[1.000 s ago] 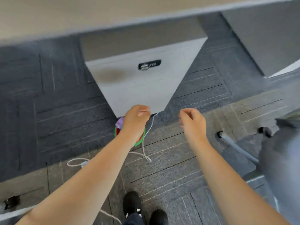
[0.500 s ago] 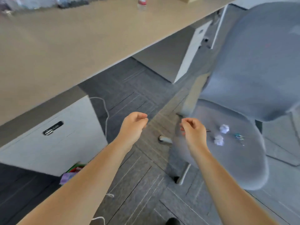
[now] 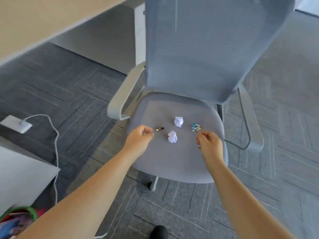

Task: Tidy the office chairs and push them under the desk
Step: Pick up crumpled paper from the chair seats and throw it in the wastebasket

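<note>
A grey-blue mesh office chair (image 3: pixel 203 54) faces me, pulled out from the wooden desk (image 3: pixel 34 23) at the upper left. On its seat (image 3: pixel 172 161) lie two crumpled paper balls (image 3: pixel 178 121) (image 3: pixel 172 136), a small dark clip (image 3: pixel 159 129) and a cluster of coloured clips (image 3: pixel 196 127). My left hand (image 3: pixel 139 141) hovers over the seat's left part, fingers curled shut, holding nothing I can see. My right hand (image 3: pixel 209 145) hovers just below the coloured clips, fingers pinched together and empty.
A white drawer cabinet (image 3: pixel 22 173) stands at the lower left, with a green-rimmed bin (image 3: pixel 19 213) of rubbish beside it. A white power strip (image 3: pixel 16 123) and its cable (image 3: pixel 56 152) lie on the carpet. Another cabinet (image 3: pixel 107 40) sits under the desk behind the chair.
My view has swung right from the cabinet and bin to the chair. Both hands, still curled, now hover over the seat with the litter.
</note>
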`<state>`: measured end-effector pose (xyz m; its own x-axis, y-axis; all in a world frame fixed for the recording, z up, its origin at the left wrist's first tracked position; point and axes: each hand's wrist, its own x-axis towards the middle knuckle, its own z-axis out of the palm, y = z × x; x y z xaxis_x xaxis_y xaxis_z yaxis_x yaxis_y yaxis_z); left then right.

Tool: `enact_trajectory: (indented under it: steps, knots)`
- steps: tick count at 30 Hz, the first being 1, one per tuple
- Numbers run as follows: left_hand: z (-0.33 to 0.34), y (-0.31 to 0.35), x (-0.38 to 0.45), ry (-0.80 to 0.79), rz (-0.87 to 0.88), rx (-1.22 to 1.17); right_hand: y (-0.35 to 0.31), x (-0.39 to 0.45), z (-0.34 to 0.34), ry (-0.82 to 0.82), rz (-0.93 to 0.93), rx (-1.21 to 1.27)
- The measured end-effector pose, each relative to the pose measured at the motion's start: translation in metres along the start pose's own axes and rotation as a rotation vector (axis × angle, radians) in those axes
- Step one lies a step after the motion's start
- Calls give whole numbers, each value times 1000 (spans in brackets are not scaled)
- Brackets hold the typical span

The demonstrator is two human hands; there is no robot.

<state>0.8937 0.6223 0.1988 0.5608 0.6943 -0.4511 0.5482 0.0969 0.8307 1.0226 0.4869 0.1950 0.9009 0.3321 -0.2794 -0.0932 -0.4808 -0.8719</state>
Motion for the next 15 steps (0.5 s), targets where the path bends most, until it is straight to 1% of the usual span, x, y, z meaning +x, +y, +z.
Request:
enact_trajectory:
  steps: [4, 8, 15]
  knots:
    - [53, -18, 41, -47, -46, 91, 43, 37, -10, 4, 83, 9]
    - [92, -40, 93, -98, -56, 203, 76, 72, 9, -20, 162, 14]
    - [146, -72, 181, -182, 92, 397, 133, 132, 44, 7, 257, 24]
